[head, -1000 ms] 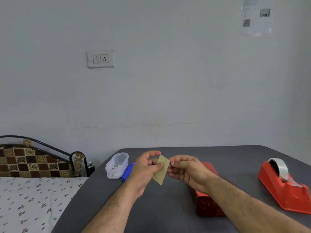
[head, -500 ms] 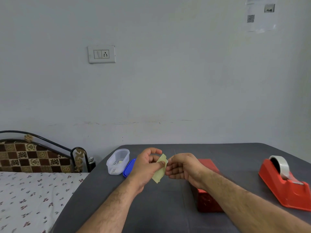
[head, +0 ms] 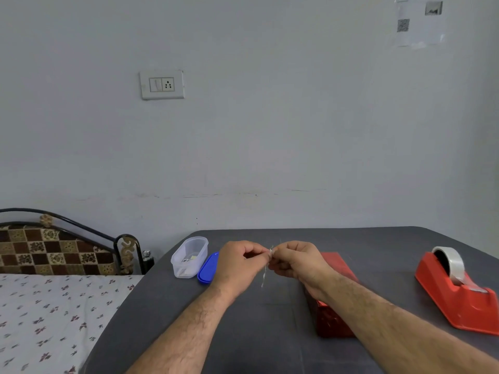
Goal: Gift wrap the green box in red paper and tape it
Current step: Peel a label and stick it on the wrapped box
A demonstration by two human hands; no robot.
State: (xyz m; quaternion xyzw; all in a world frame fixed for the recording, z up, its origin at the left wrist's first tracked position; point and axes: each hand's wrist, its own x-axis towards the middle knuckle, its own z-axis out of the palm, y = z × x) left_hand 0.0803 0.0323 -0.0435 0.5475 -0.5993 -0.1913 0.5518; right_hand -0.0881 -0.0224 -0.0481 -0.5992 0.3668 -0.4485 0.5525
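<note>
Both hands, left hand [head: 240, 261] and right hand [head: 295, 261], pinch one thin tape strip [head: 266, 271] edge-on at lower centre. I see the red wrapped box [head: 333, 317] behind the right forearm, tape dispenser [head: 456, 290] lower right.

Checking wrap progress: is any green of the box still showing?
No: the box on the table shows only red paper on its visible faces; the right hand partly hides it.

Wrapped box [head: 334, 290] on table [head: 378, 244], between tub [head: 189, 257] left and tape dispenser [head: 456, 290] right.

pale wall [head: 270, 130] | switch plate [head: 161, 85] | bed [head: 54, 306] | grey table [head: 270, 333]
</note>
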